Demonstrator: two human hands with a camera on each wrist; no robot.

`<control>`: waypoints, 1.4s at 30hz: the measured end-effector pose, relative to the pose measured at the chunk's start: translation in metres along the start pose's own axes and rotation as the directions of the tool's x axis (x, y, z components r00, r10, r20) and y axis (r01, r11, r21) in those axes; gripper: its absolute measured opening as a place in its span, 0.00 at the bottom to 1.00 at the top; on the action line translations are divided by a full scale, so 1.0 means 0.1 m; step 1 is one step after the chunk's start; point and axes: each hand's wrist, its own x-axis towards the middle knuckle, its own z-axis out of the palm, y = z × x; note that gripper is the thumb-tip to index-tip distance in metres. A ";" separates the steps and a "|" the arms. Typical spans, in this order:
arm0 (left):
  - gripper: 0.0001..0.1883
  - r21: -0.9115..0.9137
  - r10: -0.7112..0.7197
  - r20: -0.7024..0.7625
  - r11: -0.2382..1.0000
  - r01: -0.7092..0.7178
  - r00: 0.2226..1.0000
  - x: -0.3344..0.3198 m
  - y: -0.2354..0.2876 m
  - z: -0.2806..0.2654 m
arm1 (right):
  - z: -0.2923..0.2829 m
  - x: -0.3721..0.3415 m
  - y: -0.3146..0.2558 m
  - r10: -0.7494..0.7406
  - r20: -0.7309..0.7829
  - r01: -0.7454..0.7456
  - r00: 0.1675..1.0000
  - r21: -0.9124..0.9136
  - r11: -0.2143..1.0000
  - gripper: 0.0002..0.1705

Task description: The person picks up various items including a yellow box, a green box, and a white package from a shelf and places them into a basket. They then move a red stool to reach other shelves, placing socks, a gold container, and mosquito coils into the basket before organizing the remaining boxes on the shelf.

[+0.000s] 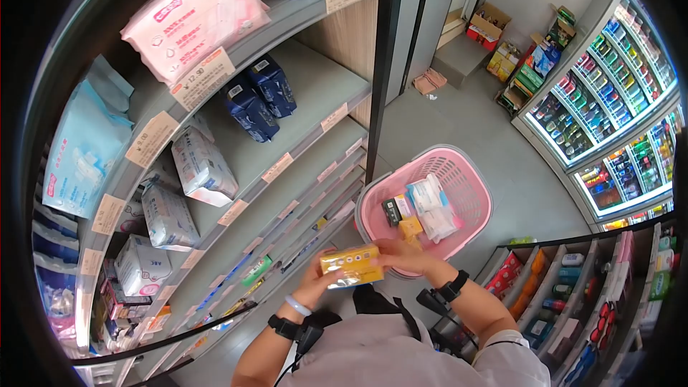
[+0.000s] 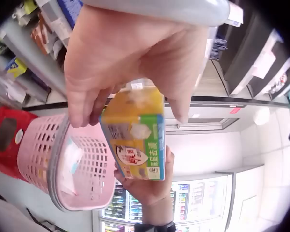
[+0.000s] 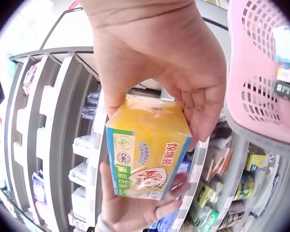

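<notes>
Gripping a wrapped yellow package [image 1: 352, 267] between left hand [image 1: 310, 288] and right hand [image 1: 405, 256], near a pink basket [image 1: 469, 197] on grey floor [image 1: 459, 125], beside price-tagged shelves [image 1: 315, 68], lit drinks cooler [image 1: 598, 89] beyond.

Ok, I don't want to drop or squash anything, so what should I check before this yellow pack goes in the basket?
- Grip: left hand and right hand both on the yellow pack: ok.
- Basket opening uncovered: ok.
- Space beside the white packages: ok, some seems free.
- Wrapper whole: ok on the sides seen; elsewhere cannot tell.
- Basket's footing steady: cannot tell, its underside is hidden.
</notes>
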 end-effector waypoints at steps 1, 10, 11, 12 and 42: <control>0.31 0.000 -0.006 0.000 1.000 0.006 1.000 -0.04 0.02 -0.03 | -0.01 0.00 0.02 -0.017 -0.002 0.017 1.000 0.119 0.993 0.29; 0.29 -0.117 -0.046 -0.318 0.993 0.009 0.947 -0.48 -0.16 -0.33 | -0.97 0.47 1.13 0.256 -0.357 -0.435 0.898 -0.809 0.395 0.30; 0.29 -0.102 -0.033 -0.333 0.995 -0.001 0.942 -0.51 -0.16 -0.33 | -0.94 0.51 1.20 0.186 -0.328 -0.371 0.926 -0.879 0.300 0.29; 0.29 -0.105 -0.029 -0.351 0.994 -0.008 0.936 -0.54 -0.17 -0.34 | -0.91 0.55 1.26 0.118 -0.288 -0.306 0.950 -0.932 0.195 0.29; 0.24 -0.105 0.015 -0.433 0.992 -0.067 0.901 -1.17 -0.26 -0.53 | -0.85 0.96 1.93 -0.036 -0.290 -0.255 0.956 -0.769 -0.586 0.34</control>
